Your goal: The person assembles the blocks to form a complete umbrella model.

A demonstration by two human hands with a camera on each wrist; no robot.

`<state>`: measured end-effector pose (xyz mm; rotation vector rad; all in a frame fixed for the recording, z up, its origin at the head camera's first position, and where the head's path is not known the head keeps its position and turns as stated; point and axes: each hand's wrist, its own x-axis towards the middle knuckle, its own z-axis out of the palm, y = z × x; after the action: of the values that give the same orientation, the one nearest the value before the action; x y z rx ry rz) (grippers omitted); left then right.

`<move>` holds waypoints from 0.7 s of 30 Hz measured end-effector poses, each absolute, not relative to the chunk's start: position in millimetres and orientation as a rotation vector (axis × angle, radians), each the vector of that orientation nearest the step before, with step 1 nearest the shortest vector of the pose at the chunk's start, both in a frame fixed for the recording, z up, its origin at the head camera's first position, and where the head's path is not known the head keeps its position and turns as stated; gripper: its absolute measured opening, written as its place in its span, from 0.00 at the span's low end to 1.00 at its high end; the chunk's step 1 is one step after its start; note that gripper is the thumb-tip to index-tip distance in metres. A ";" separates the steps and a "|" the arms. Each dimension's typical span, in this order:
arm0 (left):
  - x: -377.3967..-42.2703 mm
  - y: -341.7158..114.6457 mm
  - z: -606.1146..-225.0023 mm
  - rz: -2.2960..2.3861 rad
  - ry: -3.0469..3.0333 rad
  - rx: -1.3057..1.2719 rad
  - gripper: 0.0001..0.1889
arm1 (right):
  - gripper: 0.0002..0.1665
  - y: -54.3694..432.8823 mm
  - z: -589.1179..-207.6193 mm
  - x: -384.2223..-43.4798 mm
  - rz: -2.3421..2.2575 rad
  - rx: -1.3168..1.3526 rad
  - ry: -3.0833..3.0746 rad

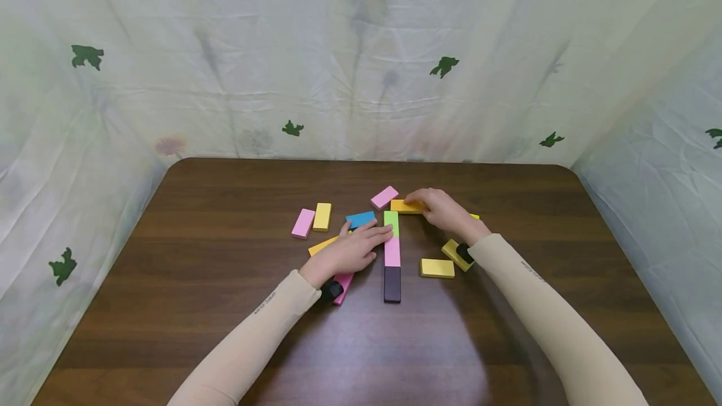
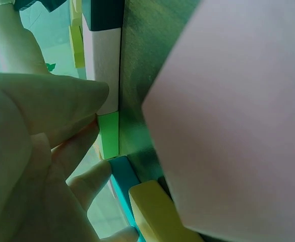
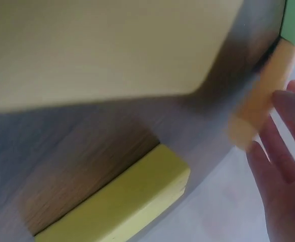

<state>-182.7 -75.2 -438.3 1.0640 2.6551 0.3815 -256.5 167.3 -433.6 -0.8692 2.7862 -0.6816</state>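
A green block [image 1: 392, 218], a pink block [image 1: 392, 254] and a dark block [image 1: 392, 285] lie end to end in a straight column. With fingers spread and nearly straight, my left hand [image 1: 345, 253] touches the column's left side near the green-pink join. My right hand [image 1: 444, 210] pinches an orange block [image 1: 402, 207], which lies crosswise at the column's far end. In the right wrist view this orange block [image 3: 260, 96] meets the green block [image 3: 294, 20]. A blue block [image 1: 360, 219] is just beyond my left fingers. Part of another orange block [image 1: 321, 247] hides behind that hand.
Loose pink [image 1: 303, 223] and yellow [image 1: 322, 217] blocks lie on the left. Another pink block [image 1: 385, 197] is behind the column, and a magenta block [image 1: 343, 288] is by my left wrist. Yellow blocks [image 1: 437, 268] lie near my right forearm. Cloth [image 1: 361, 80] hangs behind the table [image 1: 225, 343].
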 end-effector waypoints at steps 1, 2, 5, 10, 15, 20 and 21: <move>-182.8 -75.1 -438.5 0.380 2.656 1.063 0.27 | 0.25 167.4 -433.9 -257.0 -0.676 -0.871 2.780; -183.1 -74.8 -438.8 0.378 2.656 1.062 0.27 | 0.26 167.5 -434.2 -257.4 -0.672 -0.875 2.773; -183.4 -74.5 -438.7 0.379 2.655 1.061 0.27 | 0.27 167.9 -434.3 -258.2 -0.658 -0.884 2.752; -183.6 -74.7 -439.0 0.359 2.662 1.081 0.27 | 0.29 168.8 -434.2 -258.7 -0.605 -0.902 2.742; -184.0 -74.6 -439.5 0.364 2.663 1.087 0.26 | 0.31 170.4 -434.9 -258.7 -0.556 -0.930 2.768; -183.7 -75.1 -439.4 0.357 2.666 1.088 0.26 | 0.32 171.9 -436.8 -260.0 -0.504 -0.977 2.785; -183.7 -75.3 -439.6 0.358 2.665 1.089 0.26 | 0.32 171.9 -437.2 -260.2 -0.494 -0.986 2.788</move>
<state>-183.7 -75.3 -439.6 1.0893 2.6653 0.3581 -260.2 171.9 -437.2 -0.9864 2.7883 -0.4942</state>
